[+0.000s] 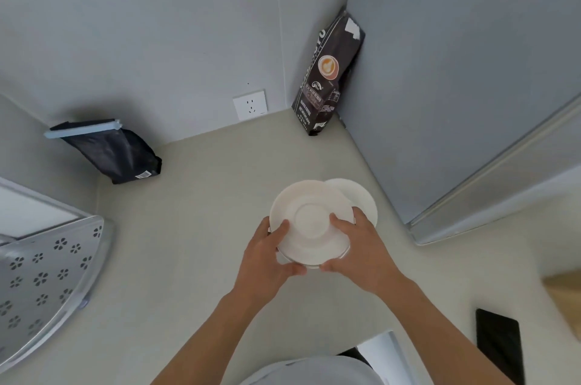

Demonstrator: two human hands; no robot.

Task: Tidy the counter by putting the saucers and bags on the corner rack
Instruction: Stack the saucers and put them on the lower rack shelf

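I held the top saucer (309, 221) with both hands: my left hand (267, 254) closed on its rim at 8 o'clock, my right hand (358, 246) closed at 4 o'clock. A second saucer (361, 199) lay partly under it at 2 o'clock, on the desk (204, 227). The corner rack (47, 274) stood well apart at 9 o'clock. The clipped bag (116, 152) leaned at 10 o'clock, the coffee bag (327, 76) at 12. Recommended procedure: keep grip even, hold level, carry low toward the rack.
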